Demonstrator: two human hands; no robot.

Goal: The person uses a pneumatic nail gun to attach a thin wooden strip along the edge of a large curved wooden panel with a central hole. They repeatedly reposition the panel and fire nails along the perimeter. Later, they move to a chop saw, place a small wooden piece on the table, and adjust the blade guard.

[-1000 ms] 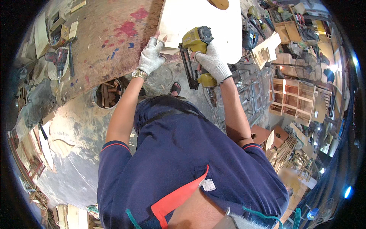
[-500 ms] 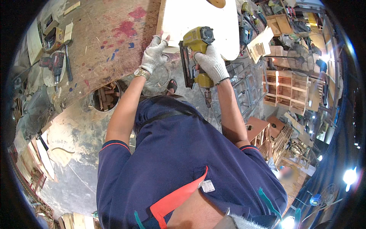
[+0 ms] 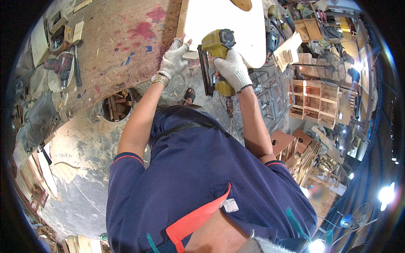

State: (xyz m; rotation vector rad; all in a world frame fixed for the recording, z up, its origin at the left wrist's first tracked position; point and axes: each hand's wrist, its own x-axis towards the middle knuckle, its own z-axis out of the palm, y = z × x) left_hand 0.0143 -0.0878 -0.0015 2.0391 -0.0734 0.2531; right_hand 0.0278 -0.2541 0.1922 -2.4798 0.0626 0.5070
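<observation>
My right hand [image 3: 233,69], in a white knit glove, is wrapped round the handle of a yellow-and-black nail gun [image 3: 218,44]. An air hose fitting [image 3: 229,106] hangs from the gun's lower end. The gun's body overlaps the near edge of a white board [image 3: 219,17] in this view; whether they touch, I cannot tell. My left hand [image 3: 174,60], gloved with bare fingertips, grips the board's near left corner, beside its wooden side edge [image 3: 182,19]. A round brown piece or opening [image 3: 242,4] shows at the board's far end.
The paint-stained workbench [image 3: 109,50] stretches to the left, carrying a red-and-black drill [image 3: 62,69] and a hammer [image 3: 76,63]. A round bin of wood scraps [image 3: 117,105] stands below its edge. On the right are a metal frame [image 3: 270,95], a wooden shelf unit [image 3: 314,101] and a fan [image 3: 331,65].
The board, bench and my left hand sit slightly farther right in the picture. My grip on the nail gun is the same.
</observation>
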